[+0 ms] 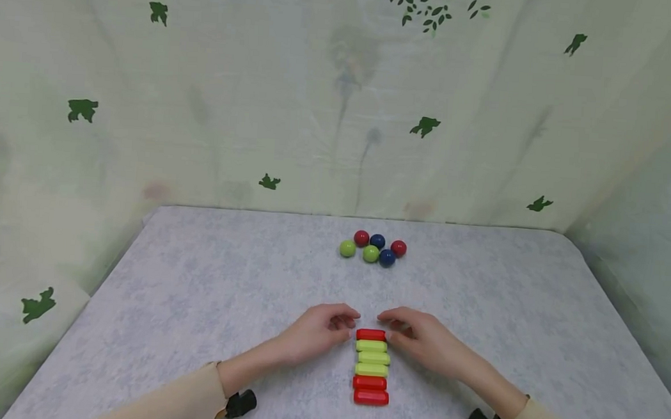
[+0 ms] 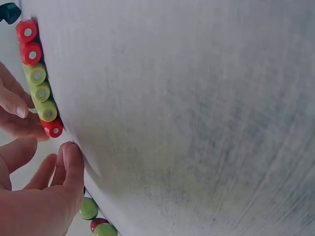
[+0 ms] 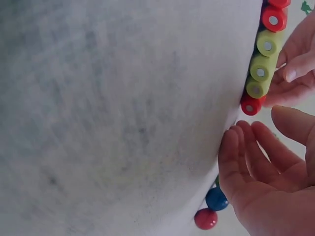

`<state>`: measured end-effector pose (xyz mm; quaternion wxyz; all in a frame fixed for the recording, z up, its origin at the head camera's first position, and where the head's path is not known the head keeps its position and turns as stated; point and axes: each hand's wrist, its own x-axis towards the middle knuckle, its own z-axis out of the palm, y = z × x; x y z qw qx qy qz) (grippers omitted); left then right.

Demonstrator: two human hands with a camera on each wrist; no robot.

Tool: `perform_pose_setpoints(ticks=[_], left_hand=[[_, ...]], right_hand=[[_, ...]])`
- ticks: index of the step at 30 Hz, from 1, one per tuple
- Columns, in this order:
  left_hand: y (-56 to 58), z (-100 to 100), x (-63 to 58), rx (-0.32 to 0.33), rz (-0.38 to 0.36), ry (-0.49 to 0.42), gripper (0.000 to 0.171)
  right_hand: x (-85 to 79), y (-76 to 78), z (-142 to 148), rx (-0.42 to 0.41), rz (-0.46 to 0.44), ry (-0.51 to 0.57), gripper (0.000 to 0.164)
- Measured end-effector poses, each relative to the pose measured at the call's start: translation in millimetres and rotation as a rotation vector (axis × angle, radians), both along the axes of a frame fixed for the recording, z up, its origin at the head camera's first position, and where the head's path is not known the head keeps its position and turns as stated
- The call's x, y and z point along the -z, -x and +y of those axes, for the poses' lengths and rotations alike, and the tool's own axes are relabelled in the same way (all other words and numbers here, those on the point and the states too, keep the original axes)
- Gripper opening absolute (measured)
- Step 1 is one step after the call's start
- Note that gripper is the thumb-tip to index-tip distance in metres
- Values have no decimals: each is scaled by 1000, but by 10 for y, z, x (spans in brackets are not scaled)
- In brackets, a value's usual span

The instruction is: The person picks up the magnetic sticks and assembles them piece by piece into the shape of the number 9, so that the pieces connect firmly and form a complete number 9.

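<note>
Several short rods lie side by side in a column at the table's front middle: a red rod farthest away, three yellow-green rods, then two red rods nearest me. Small silvery discs show on their ends in both wrist views. My left hand is by the left end of the far red rod, fingers loosely bent and holding nothing. At that rod's right end is my right hand, also without anything in it, its thumb apart from the fingers. Both hands' fingertips are low over the table.
Beyond the hands, toward the back edge, sits a loose cluster of red balls, dark blue balls and green balls. The pale table ends at a hanging curtain printed with leaves.
</note>
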<state>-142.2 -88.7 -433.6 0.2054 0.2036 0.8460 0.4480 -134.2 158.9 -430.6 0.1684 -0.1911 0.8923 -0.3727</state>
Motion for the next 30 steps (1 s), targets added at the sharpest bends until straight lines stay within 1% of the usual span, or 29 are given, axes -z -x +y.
perform_pose_setpoints(ticks=[8,16,21,30], left_hand=[[59,50,53,31,18,-23,20],[71,105,96,34,102,11,12],[73,134,108,38,144,32,13],[69,158,97,69,218,75,14]], right_hand=[[46,94,-3,-42,-8,-3,29],[67,138,0,-75,-18,35,24],[82,179,13,-92,-39,39,20],[54,231,9,-139,-31,52,18]])
